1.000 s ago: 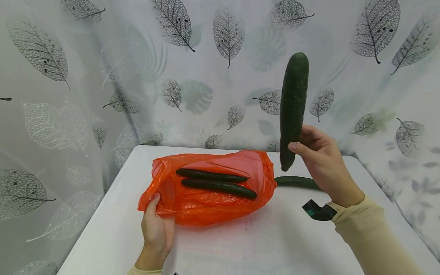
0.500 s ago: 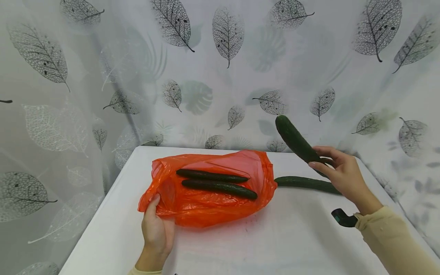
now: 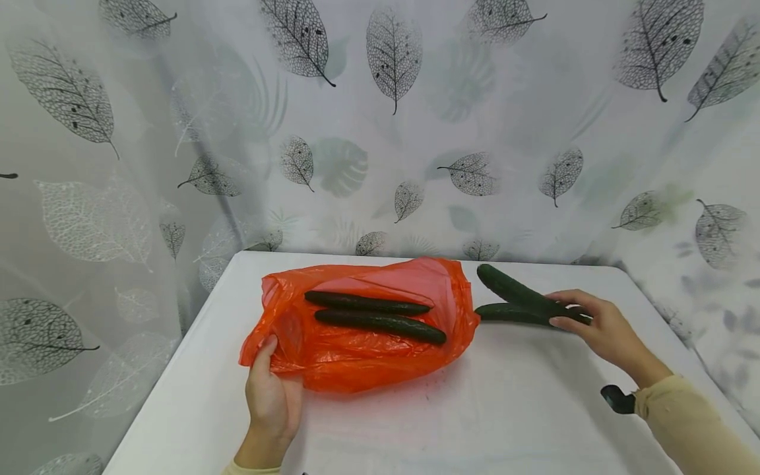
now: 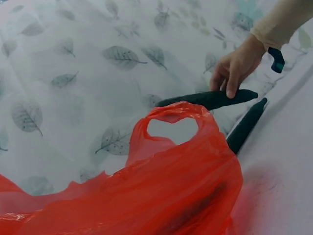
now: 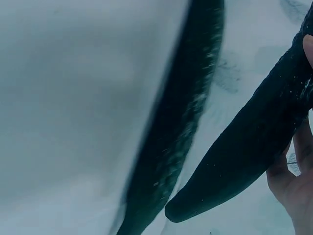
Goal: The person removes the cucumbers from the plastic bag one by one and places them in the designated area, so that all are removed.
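Nearest, over the white table (image 3: 415, 429), the left hand (image 3: 270, 402) pinches the left edge of the red bag (image 3: 350, 363), thumb on top (its other fingers are mostly hidden). In the bag's opening lie the near cucumber (image 3: 380, 326) and, just behind it, the far cucumber (image 3: 367, 303). Off to the right, the right hand (image 3: 605, 330) has thumb and fingers clamped on the held cucumber (image 3: 516, 290), tilted above the loose cucumber (image 3: 505, 313), which lies beside the bag; whether the two touch, I cannot tell. Behind hangs a leaf-print curtain (image 3: 516, 132).
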`<state>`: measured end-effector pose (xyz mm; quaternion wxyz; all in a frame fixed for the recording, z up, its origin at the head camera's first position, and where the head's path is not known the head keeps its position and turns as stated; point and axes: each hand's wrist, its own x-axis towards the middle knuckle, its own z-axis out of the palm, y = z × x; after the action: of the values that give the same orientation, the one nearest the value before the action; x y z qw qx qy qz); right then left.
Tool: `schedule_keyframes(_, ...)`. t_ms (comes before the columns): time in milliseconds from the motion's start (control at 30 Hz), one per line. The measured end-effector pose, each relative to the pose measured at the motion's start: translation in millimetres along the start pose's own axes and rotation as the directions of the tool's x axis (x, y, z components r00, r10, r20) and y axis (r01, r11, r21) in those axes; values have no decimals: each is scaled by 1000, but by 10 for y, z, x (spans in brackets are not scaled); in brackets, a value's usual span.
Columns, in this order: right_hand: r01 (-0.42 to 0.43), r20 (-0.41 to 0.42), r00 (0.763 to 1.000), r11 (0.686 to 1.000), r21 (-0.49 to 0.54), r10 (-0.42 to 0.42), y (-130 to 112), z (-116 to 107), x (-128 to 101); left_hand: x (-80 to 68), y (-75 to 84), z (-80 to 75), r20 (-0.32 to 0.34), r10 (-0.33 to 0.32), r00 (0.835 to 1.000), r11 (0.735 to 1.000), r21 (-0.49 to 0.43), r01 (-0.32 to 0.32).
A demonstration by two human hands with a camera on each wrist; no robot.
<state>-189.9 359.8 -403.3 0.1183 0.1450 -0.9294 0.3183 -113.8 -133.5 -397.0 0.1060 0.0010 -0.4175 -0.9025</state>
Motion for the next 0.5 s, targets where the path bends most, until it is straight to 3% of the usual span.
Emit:
schedule_keyframes(333, 68, 95, 994, 988, -142, -55, 259, 131, -107, 3, -20, -16, 18, -10, 1000, 1000, 10, 10)
schedule_keyframes(500, 114, 155, 984, 982, -151, -91, 321, 179, -113, 2, -22, -17, 18, -12, 1000, 1000, 3, 12)
